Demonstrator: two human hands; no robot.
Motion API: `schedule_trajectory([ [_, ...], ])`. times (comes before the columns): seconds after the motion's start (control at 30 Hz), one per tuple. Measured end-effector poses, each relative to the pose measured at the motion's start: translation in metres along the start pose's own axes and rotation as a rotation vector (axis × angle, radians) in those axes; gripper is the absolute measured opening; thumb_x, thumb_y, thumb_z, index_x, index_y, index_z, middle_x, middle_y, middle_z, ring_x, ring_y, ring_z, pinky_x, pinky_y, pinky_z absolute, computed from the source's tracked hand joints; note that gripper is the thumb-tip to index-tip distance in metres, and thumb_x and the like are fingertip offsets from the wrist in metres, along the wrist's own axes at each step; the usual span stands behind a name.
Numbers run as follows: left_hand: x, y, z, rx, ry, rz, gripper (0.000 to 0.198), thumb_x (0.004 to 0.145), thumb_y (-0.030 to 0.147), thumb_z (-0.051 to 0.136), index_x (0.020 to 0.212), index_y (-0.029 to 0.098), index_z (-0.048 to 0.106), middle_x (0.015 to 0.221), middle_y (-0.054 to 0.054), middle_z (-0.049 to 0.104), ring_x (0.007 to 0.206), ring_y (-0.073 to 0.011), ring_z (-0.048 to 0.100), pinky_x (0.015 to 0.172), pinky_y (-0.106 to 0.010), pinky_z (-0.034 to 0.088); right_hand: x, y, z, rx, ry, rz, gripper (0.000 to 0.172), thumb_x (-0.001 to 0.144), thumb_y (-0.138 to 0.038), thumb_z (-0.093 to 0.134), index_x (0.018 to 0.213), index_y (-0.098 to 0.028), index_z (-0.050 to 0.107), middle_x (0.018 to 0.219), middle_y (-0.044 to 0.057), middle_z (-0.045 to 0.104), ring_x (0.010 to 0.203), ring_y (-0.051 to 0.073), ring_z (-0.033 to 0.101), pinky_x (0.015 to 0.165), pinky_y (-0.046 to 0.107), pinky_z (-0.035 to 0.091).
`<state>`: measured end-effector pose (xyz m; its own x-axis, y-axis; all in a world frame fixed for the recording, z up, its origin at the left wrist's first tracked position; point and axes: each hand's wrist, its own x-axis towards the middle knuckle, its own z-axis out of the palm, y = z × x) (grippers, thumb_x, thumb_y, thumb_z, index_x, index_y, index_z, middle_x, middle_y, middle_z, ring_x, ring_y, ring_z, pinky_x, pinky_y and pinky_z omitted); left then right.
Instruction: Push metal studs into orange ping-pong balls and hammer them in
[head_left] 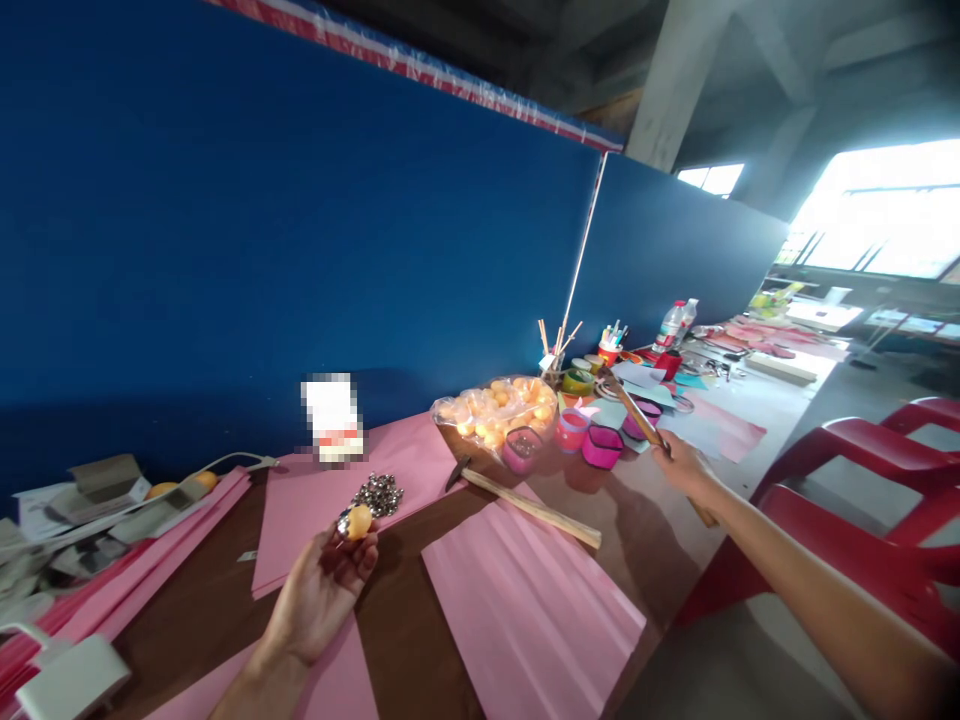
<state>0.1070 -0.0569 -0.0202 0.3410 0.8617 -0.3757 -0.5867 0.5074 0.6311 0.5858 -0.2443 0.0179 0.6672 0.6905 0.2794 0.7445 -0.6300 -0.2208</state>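
Note:
My left hand [319, 590] is turned palm up with its fingers curled. It holds an orange ping-pong ball [360, 521], and something shiny and silvery shows beside the ball, too small to name. Just beyond the fingertips lies a pile of small shiny metal pieces [381, 494] on pink sheets [300, 520]. My right hand [684, 466] is wrapped round the wooden handle of a hammer [637, 412], whose head points away from me over the coloured cups. A second hammer [536, 505] rests on the table between my hands.
A clear bag of orange balls [499, 410] stands by the blue partition [337, 220]. Pink and purple cups [602, 446] sit right of it, with bottles [670, 325] farther back. Pleated pink paper [532, 610] lies in front. Red chairs [855, 540] stand along the right side.

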Motion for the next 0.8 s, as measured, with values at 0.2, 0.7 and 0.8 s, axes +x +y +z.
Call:
schedule_trajectory([
  [0.2, -0.002, 0.001, 0.001, 0.014, -0.005, 0.006, 0.02, 0.081, 0.014, 0.044, 0.086, 0.01, 0.063, 0.08, -0.012, 0.067, 0.068, -0.0159, 0.063, 0.058, -0.027, 0.055, -0.043, -0.029, -0.045, 0.237, 0.091, 0.132, 0.029, 0.072, -0.042, 0.048, 0.094, -0.023, 0.053, 0.057, -0.003, 0.058, 0.049, 0.017, 0.055, 0.046, 0.024, 0.039],
  [0.7, -0.001, -0.001, 0.002, 0.052, 0.039, 0.022, 0.021, 0.08, 0.013, 0.045, 0.091, 0.011, 0.064, 0.08, -0.011, 0.068, 0.067, -0.0152, 0.063, 0.057, -0.025, 0.055, -0.101, -0.045, -0.072, -0.2, -0.291, -0.625, 0.016, 0.07, -0.033, 0.059, 0.064, -0.022, 0.048, 0.069, -0.002, 0.057, 0.061, 0.014, 0.054, 0.052, 0.022, 0.027],
  [0.8, -0.002, -0.001, 0.001, 0.059, 0.033, 0.024, 0.021, 0.08, 0.015, 0.046, 0.09, 0.01, 0.064, 0.081, -0.011, 0.068, 0.068, -0.0155, 0.063, 0.058, -0.025, 0.055, -0.094, -0.044, -0.062, -0.244, -0.341, -0.7, 0.008, 0.067, -0.025, 0.056, 0.064, -0.022, 0.05, 0.069, -0.002, 0.057, 0.064, 0.014, 0.055, 0.051, 0.022, 0.025],
])
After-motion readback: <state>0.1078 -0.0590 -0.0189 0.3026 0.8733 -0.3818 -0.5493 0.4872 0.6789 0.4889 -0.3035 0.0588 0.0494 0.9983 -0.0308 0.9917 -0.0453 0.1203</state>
